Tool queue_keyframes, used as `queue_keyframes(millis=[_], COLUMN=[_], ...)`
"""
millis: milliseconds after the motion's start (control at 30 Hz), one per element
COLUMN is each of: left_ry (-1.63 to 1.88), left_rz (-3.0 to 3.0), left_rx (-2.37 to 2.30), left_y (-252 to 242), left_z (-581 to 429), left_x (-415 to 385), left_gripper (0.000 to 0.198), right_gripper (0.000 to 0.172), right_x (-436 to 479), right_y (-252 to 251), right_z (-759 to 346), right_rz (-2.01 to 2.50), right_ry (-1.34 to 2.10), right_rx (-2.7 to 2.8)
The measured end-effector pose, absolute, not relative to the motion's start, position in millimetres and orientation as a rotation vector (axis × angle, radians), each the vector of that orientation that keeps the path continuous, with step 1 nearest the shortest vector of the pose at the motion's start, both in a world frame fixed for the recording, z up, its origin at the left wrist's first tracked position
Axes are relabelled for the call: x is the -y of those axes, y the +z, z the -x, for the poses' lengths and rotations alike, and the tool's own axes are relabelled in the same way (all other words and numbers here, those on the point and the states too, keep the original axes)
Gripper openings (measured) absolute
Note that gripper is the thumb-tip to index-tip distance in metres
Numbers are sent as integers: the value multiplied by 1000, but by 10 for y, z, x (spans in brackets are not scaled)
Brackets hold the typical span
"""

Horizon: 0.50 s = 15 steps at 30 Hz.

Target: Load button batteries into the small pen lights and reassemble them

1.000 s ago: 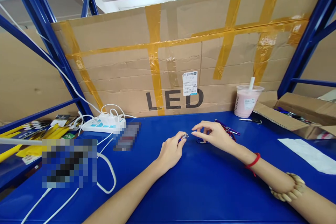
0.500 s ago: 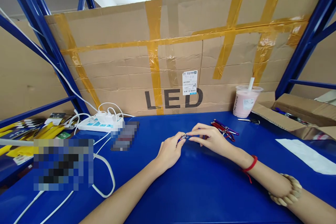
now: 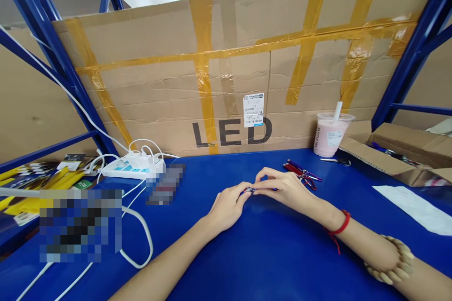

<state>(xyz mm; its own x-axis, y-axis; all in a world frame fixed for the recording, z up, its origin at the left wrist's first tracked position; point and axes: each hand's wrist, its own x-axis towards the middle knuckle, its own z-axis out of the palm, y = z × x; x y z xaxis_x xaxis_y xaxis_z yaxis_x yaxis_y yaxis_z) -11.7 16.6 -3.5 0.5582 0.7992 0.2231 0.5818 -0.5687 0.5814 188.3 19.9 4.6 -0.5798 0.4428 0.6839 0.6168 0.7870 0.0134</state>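
My left hand (image 3: 229, 206) rests on the blue table (image 3: 268, 254) with its fingers pinched on a small blue pen-like part with a metal tip (image 3: 249, 190). My right hand (image 3: 282, 188) meets it from the right, fingertips closed on the same small part. Just behind my right hand lies a loose bunch of red and blue pens (image 3: 302, 173).
A taped cardboard sheet marked LED (image 3: 233, 80) walls off the back. A pink drink cup with a straw (image 3: 330, 134) stands at back right, next to an open cardboard box (image 3: 399, 155). A white power strip (image 3: 134, 166) with cables lies at left. White paper (image 3: 416, 208) lies at right.
My right hand has moved left from beside the pens and closed onto the small part in my left hand. My left hand has hardly moved.
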Motion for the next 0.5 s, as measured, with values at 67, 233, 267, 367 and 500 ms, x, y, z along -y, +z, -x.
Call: queue_keyframes(millis=[67,233,267,367,500], left_ry=[650,605,599,599,585], left_rz=[-2342,-2395,-2412,-2453,-2519], left_rx=[-1087,-1004,-989,-934,-928], left_y=[-31,-42,-48,-60,-49], left_z=[117,124,125,126,128], left_x=[-171,-198,-202,-195,-158], left_gripper=[30,29,28,27,28], right_gripper=[26,31,33,33,27], right_x=[-189,-171,-171,-177,-176], right_y=[67,100,98,83,68], right_z=[-1884,-1894,-1898,-1909,-1911], right_rz=[788,816,826,854,878], right_ry=[-318,-289,-256,-131,-2], right_rx=[2291,2348,2359,2339,2307])
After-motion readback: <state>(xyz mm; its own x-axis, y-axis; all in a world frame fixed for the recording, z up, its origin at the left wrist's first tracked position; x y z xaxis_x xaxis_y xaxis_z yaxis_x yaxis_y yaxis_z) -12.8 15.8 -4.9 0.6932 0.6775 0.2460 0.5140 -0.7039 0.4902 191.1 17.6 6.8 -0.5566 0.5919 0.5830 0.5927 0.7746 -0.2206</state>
